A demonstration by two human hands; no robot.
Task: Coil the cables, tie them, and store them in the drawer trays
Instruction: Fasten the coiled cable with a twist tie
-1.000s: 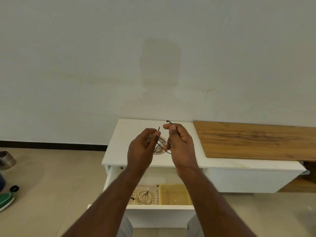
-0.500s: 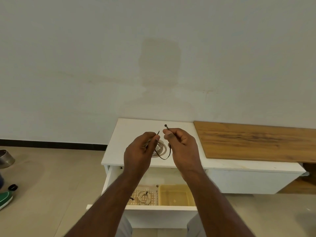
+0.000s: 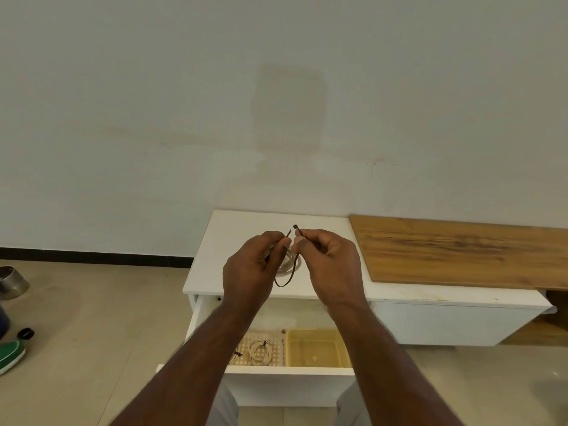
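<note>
My left hand (image 3: 250, 269) grips a coiled white cable (image 3: 285, 265) above the white cabinet top (image 3: 233, 238). A thin dark zip tie (image 3: 289, 276) loops under the coil. Its pointed tail sticks up from my left fingers, and my right hand (image 3: 330, 265) pinches its head end, the two ends nearly touching. Below, the open drawer (image 3: 289, 371) holds a perforated cream tray (image 3: 270, 338) with two tied white coils (image 3: 259, 352), and a plain yellow tray (image 3: 319, 348) beside it on the right.
A wooden board (image 3: 461, 250) lies on the cabinet's right part. On the floor at the left stand a metal bowl (image 3: 10, 281), a black cap (image 3: 26, 333) and a green object (image 3: 10, 355). A bare wall rises behind.
Both hands have drifted slightly lower and closer together. The zip tie's two ends have come nearer to each other above the coil.
</note>
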